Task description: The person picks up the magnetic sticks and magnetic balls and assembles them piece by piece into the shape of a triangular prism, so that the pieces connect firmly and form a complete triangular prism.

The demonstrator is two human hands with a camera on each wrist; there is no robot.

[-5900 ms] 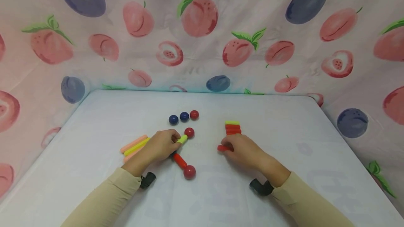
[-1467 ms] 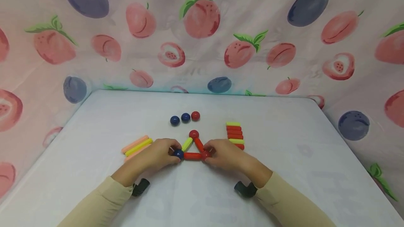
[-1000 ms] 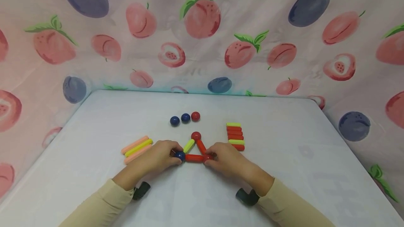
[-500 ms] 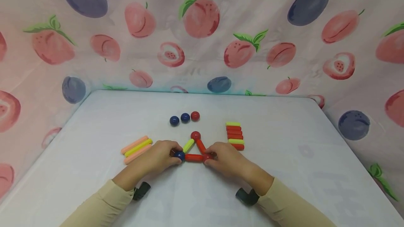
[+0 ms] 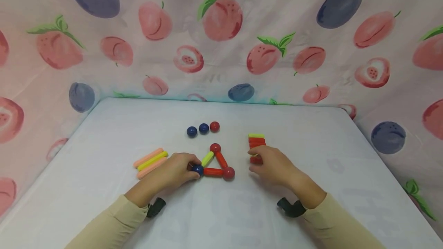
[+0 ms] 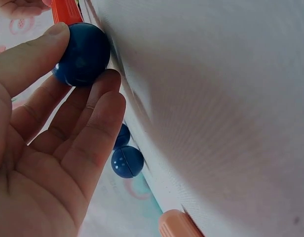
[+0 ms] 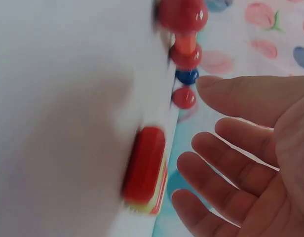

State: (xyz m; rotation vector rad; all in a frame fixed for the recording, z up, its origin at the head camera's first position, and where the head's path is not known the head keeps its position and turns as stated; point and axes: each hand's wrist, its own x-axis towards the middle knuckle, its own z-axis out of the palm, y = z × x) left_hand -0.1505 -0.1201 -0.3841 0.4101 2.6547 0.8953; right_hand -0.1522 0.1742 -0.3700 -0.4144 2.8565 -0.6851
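Observation:
A flat triangle lies mid-table, made of short sticks and balls: a yellow-green stick (image 5: 207,159), two red sticks (image 5: 213,172), a far red ball (image 5: 215,148), a right red ball (image 5: 228,173) and a blue ball (image 5: 198,170). My left hand (image 5: 176,170) pinches that blue ball between thumb and fingers, as the left wrist view confirms. My right hand (image 5: 275,164) hovers over a row of short red and yellow-green sticks (image 5: 257,140), partly covering it. In the right wrist view its fingers are spread and apart from the nearest red stick (image 7: 145,165).
Behind the triangle sit two loose blue balls (image 5: 192,131) and a loose red ball (image 5: 214,126). Longer orange and yellow sticks (image 5: 150,160) lie beside my left forearm. A fruit-print cloth (image 5: 221,68) hangs behind the white table (image 5: 311,133).
Earlier the triangle was assembled from separate parts. In the last half second my right hand has released the right red ball and moved right to the short sticks; my left hand stays put.

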